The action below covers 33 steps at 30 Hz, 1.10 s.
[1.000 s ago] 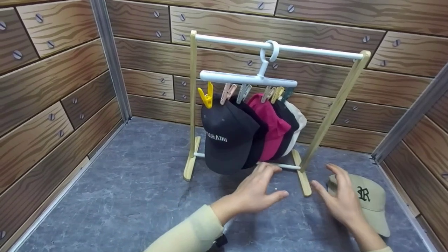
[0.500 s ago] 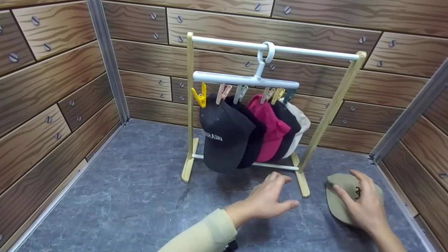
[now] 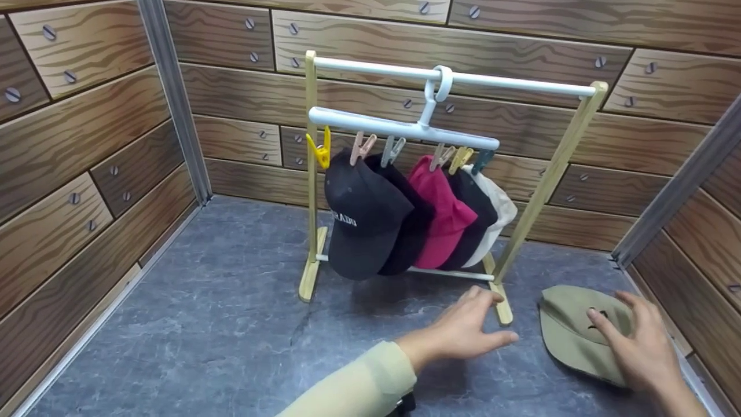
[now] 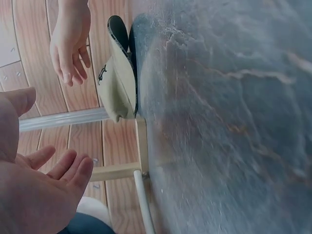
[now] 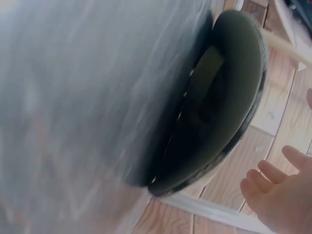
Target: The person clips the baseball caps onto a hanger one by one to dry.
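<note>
An olive green baseball cap [image 3: 573, 324] with a dark letter on its front lies on the floor at the right, brim toward the lower left in the head view. Beside it hovers my right hand [image 3: 645, 341], fingers apart; in the left wrist view a gap shows between this hand [image 4: 72, 41] and the cap [image 4: 117, 83]. The right wrist view looks into the cap's dark underside [image 5: 239, 83]. My left hand [image 3: 463, 327] is held palm inward to the left of the cap, thumb out, holding nothing. It is nearest the rack's right foot [image 3: 502, 304].
A wooden rack [image 3: 541, 191] with a white top bar carries a white hanger [image 3: 399, 124]. Caps hang from its clothespins: a black cap [image 3: 365, 208] in front, a magenta cap [image 3: 443, 214] and a white cap [image 3: 492, 220] farther right. A yellow clothespin [image 3: 319, 149] holds nothing.
The olive cap has turned so its brim points lower left instead of lower right. Both hands have moved right, and the right one has drawn off the cap. The hanger has swung slightly.
</note>
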### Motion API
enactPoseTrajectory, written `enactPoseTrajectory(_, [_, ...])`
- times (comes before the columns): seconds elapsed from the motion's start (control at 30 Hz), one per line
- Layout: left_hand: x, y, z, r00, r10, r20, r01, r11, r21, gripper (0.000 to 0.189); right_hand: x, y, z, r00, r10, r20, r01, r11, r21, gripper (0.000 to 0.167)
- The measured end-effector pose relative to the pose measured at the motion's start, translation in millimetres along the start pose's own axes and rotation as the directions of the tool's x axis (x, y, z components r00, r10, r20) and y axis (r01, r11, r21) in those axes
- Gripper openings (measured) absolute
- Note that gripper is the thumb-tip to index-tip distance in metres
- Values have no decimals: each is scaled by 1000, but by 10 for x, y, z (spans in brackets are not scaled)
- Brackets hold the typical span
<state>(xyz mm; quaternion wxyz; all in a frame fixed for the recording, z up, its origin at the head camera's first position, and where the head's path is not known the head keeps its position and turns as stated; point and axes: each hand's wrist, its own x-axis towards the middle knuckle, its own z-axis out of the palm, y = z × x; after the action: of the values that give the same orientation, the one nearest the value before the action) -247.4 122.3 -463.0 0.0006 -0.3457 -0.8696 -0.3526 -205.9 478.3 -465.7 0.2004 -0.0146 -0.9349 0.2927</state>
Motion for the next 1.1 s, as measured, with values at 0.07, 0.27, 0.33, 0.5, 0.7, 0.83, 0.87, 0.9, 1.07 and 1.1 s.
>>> enactPoseTrajectory(0.07, [28,11,33,1000,0,7,0,1000,1,67,13,70,-28,1000,15,18,-15,1000,-2,82])
enactPoseTrajectory(0.27, [109,84,139,999,3,35,-3,1000,6,70,41,254,-131,993,101,59,-100,995,-23,86])
enactPoseTrajectory(0.33, [136,109,168,999,0,43,-1,1000,11,71,58,292,-157,989,126,78,-123,992,-38,88])
enactPoseTrajectory(0.5, [196,146,212,999,-11,52,10,1000,20,71,127,361,-174,980,160,118,-158,987,-30,90])
enactPoseTrajectory(0.7, [268,159,249,997,-9,78,5,999,53,74,183,461,-186,965,211,157,-219,975,33,93])
enactPoseTrajectory(0.83, [324,162,286,996,-23,84,19,999,44,74,213,518,-201,955,228,192,-240,970,43,96])
enactPoseTrajectory(0.87, [337,164,298,996,-28,89,24,999,35,75,220,528,-203,952,228,206,-241,970,40,97])
enactPoseTrajectory(0.9, [352,166,313,995,-33,93,31,999,28,74,227,537,-205,948,227,223,-241,970,34,98])
enactPoseTrajectory(1.07, [441,196,386,993,-42,109,40,999,15,74,301,572,-211,916,221,335,-235,972,1,101])
enactPoseTrajectory(1.1, [466,206,405,993,-40,108,37,999,24,75,325,576,-213,910,218,353,-231,973,-6,100])
